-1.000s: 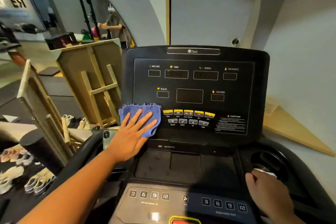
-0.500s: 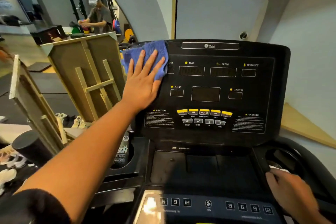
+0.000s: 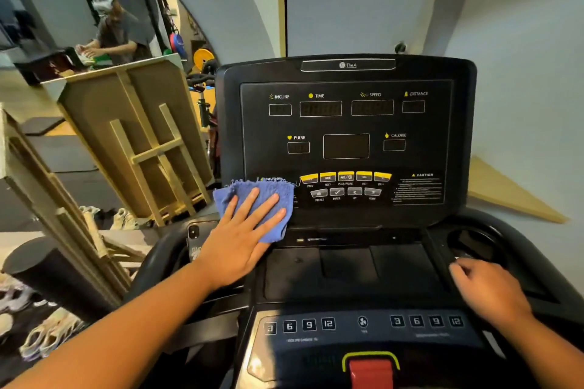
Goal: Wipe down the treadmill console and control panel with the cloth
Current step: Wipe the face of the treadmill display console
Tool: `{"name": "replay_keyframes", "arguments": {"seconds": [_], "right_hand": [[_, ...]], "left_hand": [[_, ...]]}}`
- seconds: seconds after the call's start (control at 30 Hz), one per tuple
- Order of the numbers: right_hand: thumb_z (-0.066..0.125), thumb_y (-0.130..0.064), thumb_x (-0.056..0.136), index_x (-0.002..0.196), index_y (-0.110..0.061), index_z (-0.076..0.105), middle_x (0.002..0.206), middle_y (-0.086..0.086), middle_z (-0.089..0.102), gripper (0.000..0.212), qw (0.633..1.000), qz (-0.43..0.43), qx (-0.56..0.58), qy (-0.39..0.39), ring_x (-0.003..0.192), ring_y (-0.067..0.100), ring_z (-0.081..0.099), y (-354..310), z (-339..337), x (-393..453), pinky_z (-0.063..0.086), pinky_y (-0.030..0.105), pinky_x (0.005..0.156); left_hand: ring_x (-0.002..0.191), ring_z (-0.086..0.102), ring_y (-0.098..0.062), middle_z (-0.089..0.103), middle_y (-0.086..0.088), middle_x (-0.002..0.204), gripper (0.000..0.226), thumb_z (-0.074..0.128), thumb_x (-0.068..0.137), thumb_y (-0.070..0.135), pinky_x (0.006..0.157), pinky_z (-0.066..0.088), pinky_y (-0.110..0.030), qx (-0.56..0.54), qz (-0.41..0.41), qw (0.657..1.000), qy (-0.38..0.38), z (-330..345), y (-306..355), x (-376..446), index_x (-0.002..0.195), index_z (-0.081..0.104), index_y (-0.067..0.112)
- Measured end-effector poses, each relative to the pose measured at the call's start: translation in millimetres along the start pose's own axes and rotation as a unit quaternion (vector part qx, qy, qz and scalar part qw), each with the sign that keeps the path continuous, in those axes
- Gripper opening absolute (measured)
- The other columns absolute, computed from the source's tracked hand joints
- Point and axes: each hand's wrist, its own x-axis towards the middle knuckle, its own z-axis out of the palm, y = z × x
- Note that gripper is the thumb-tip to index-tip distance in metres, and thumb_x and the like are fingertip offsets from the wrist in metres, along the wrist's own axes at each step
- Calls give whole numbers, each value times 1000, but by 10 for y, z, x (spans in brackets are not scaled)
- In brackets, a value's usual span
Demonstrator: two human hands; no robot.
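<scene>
Two hands are in view, and only my left hand (image 3: 243,240) does the work. It lies flat with the fingers spread wide, so the grip is not closed around anything; the palm only presses the blue cloth (image 3: 256,205) against the lower left corner of the console (image 3: 347,123). The cloth covers part of the left caution label and its right edge is just beside the yellow buttons (image 3: 346,177). My right hand (image 3: 488,289) rests loosely curled on the right side of the deck, near the round cup holder (image 3: 474,240); it holds nothing that I can see.

I think the first risk is the buttons. If I slide the cloth to the right with this pressure, a key can be pressed and the machine may answer, although the displays look dark now. The second risk is the cloth itself: it is held only by friction under an open palm, so a quick stroke can leave it behind or let it fall off the console's left edge. A phone (image 3: 194,232) stands just beside my left wrist, and a careless pull back could knock it. The lower control panel (image 3: 363,325) with the number keys, and the red stop key (image 3: 371,371), look not yet wiped, and they need a light touch.
</scene>
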Motion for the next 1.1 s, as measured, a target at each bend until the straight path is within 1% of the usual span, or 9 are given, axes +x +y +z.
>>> {"name": "replay_keyframes", "arguments": {"seconds": [0.13,0.27,0.37,0.47,0.57,0.67,0.83,0.97,1.1], "right_hand": [[40,-40,93,85,-32,67,90,2,72,29,1000,2,8,-18,88,29,63,9,-30,-6,49,37,73],[35,-44,91,81,-33,64,83,-3,68,33,999,7,20,-31,78,21,61,15,-28,0,52,37,75],[35,-39,94,77,-28,62,79,-3,66,33,998,2,32,-50,74,18,58,14,-59,-3,47,35,71],[39,-33,96,65,-24,57,65,-2,61,37,998,-20,47,-32,62,9,53,54,-38,-2,39,31,59],[46,-30,95,60,-21,51,59,-4,55,36,998,-47,24,36,58,17,50,90,44,-18,33,30,56],[44,-32,95,70,-22,61,67,-1,60,32,998,-48,15,43,67,22,55,87,48,-9,35,31,60],[41,-35,96,64,-27,51,58,-7,49,34,998,-47,37,16,55,1,43,88,3,4,26,21,49],[47,-31,92,56,-23,49,53,-7,49,37,996,-53,71,25,53,8,46,143,66,37,28,28,49],[47,-32,92,57,-21,55,53,-6,52,37,994,-60,85,40,54,11,51,157,90,39,37,30,52]], "left_hand": [[157,-7,-31,4,4,172,61,29,107,48,124,-4,-57,-2,40,999,-19,-79,-30,109,163,12,31],[157,-9,-29,3,6,172,60,30,108,50,125,-5,-57,17,132,990,-49,-230,39,493,163,11,34],[157,-9,-27,6,7,171,57,28,109,50,126,-7,-54,34,219,973,-64,-286,291,927,162,16,34],[158,-3,-27,14,5,170,55,27,109,49,126,-1,-54,53,260,963,-50,-265,698,1376,161,22,33],[158,2,-28,20,5,169,54,26,108,49,125,4,-55,56,254,965,-37,-216,1118,1685,160,28,32],[158,2,-26,20,5,169,53,26,109,48,125,5,-55,40,240,969,-28,-220,1249,1747,159,29,32],[157,-10,-20,5,11,171,54,27,110,49,126,-4,-52,46,217,973,-67,-350,531,1106,161,14,38],[157,-10,-19,1,16,170,56,24,109,52,124,-8,-51,64,184,974,-113,-534,-33,632,161,5,43],[157,-11,-20,-1,18,170,55,21,109,53,124,-10,-49,71,192,971,-125,-543,-45,679,160,1,46]]}}
